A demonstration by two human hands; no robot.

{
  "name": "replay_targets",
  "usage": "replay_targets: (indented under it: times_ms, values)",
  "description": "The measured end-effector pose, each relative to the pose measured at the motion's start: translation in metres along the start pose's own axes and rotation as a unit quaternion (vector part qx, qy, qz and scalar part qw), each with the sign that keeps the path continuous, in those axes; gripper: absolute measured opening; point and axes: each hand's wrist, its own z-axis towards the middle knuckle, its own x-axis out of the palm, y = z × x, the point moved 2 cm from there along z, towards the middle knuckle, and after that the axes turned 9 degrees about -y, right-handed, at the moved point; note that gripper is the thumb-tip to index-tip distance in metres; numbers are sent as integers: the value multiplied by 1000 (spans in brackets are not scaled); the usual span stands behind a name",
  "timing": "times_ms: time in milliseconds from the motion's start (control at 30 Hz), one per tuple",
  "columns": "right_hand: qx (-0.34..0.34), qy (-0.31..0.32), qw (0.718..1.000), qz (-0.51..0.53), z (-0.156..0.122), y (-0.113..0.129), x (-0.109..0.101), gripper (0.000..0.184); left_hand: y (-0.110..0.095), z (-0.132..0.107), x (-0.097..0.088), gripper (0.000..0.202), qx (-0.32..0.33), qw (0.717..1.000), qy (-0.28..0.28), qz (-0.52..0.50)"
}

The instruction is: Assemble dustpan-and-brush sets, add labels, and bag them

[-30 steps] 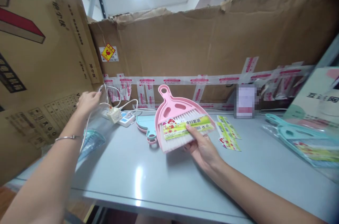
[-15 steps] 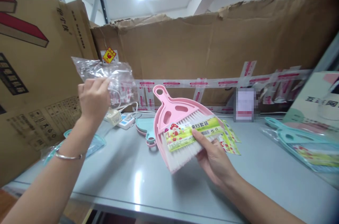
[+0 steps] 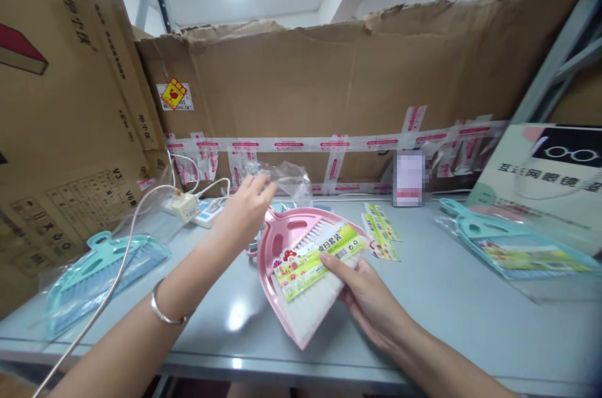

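Note:
My right hand grips the lower right edge of a pink dustpan with a small brush nested in it. Its thumb presses on a green and yellow label card lying across the white bristles. A clear plastic bag is pinched in my left hand, at the handle end of the dustpan. That hand and the bag cover the handle's tip. Behind the set, another dustpan set is mostly hidden.
Bagged teal dustpan sets lie on the grey table at left and right. Loose label cards lie behind my right hand. A phone-like screen leans on the cardboard wall. A cable runs from a power strip.
My left hand has moved right and down with the plastic bag, from beside the dustpan to its handle. The dustpan set has dropped slightly and moved left in view.

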Motion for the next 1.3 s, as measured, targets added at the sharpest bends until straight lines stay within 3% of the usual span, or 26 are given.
replay_targets:
  times_ms: [100,233,433,667,800,867,933,967,1033,1100,1133,1200,1300]
  values:
    - [-13,-26,998,61,5,1,5,43,-15,-4,-2,33,51,998,26,-35]
    - [-36,-53,990,128,9,1,7,48,-20,-18,-7,28,54,995,-3,-79]
    - [-35,-20,996,76,10,-8,13,42,-25,-17,-9,27,40,991,-52,-116]
    - [-6,-22,990,137,13,-11,19,48,-43,-13,-10,27,89,987,-9,-134]
    - [-28,-35,982,185,14,-3,18,57,-35,-32,-11,15,29,975,-83,-206]
    - [-38,-42,979,197,13,-1,18,59,-28,-40,-11,22,-71,953,-131,-265]
    - [-37,-47,978,199,12,-2,19,61,-19,-43,-8,41,-246,890,-173,-343]
    - [-33,-46,979,196,11,-3,20,62,-15,-44,-4,46,-348,833,-173,-395]
    - [-24,-42,981,187,9,-5,21,63,-13,-44,7,45,-511,677,-100,-519]
    - [-16,-37,983,179,9,-6,23,62,-18,-42,16,44,-586,527,6,-616]
    - [-18,-37,983,177,9,-6,23,61,-21,-42,19,43,-599,475,42,-644]
    - [-32,-42,983,177,10,-6,22,59,-27,-45,21,39,-604,419,70,-675]
    - [-50,-49,980,184,13,-5,19,59,-36,-53,19,40,-579,390,97,-709]
